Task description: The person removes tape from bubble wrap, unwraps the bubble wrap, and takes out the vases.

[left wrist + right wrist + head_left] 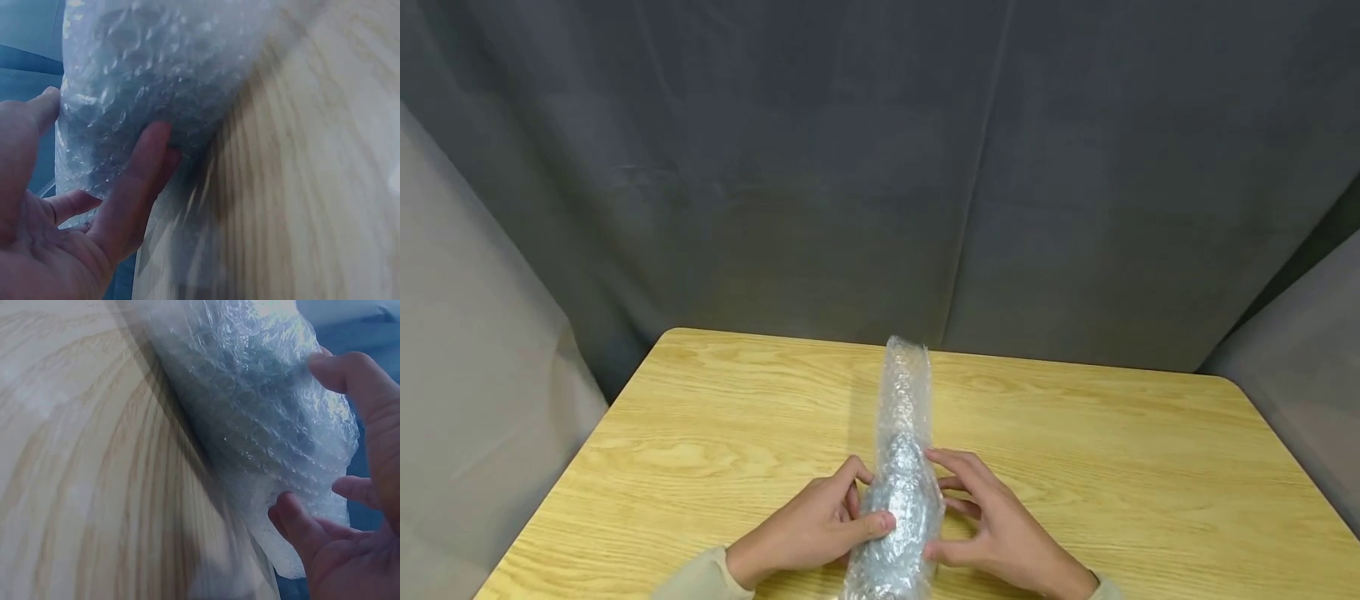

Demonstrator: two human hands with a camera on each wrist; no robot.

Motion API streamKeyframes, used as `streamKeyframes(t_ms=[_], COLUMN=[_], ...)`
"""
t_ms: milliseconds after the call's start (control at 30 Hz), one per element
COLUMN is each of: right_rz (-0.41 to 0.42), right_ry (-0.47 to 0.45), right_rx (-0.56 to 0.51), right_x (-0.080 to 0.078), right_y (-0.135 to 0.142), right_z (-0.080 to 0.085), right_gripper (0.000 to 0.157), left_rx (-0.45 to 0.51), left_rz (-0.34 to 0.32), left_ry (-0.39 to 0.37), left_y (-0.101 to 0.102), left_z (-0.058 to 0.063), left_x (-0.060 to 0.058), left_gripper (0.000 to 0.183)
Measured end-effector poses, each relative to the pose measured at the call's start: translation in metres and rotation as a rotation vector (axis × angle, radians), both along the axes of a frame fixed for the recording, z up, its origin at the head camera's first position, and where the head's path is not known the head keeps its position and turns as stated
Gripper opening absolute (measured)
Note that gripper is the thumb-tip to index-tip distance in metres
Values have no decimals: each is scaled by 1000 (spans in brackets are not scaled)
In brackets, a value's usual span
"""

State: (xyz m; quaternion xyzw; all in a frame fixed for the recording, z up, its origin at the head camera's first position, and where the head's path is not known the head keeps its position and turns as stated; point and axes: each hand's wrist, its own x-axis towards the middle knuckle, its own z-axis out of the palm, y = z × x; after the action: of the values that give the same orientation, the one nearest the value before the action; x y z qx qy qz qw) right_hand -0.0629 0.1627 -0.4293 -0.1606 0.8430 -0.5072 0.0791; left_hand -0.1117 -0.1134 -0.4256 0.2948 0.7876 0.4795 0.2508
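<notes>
A long bundle in clear bubble wrap (904,492) lies on the table, running away from me. Its near part is thick and greyish, while the far end of the wrap is flatter and see-through. What is inside cannot be made out. My left hand (823,521) holds the bundle's left side, thumb on top and fingers low along the side, as the left wrist view shows on the wrap (156,69). From the right, my right hand (1000,533) holds it with spread, bent fingers; in the right wrist view its thumb and fingertips touch the bubble wrap (250,412).
The wood-grain table (737,417) has rounded far corners. A dark grey curtain (850,167) hangs behind its far edge. Lighter grey cloth (475,375) stands at the left, with more grey cloth (1300,383) at the right.
</notes>
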Motion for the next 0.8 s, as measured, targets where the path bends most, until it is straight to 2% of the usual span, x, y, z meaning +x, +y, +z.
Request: streamKeyframes(t_ms=[300,500,800], right_rz=[33,49,89], right_ry=[-16,-69,-105], right_rx=[16,4,61], right_x=[10,15,16], right_y=[11,16,25], right_z=[8,12,19], right_gripper=[90,91,88], left_rx=[40,47,91], left_rz=[-34,-59,-75], left_ry=[-21,-25,-81], left_y=[8,11,15], left_z=[3,3,0], left_x=[9,12,17], left_gripper=[40,40,38])
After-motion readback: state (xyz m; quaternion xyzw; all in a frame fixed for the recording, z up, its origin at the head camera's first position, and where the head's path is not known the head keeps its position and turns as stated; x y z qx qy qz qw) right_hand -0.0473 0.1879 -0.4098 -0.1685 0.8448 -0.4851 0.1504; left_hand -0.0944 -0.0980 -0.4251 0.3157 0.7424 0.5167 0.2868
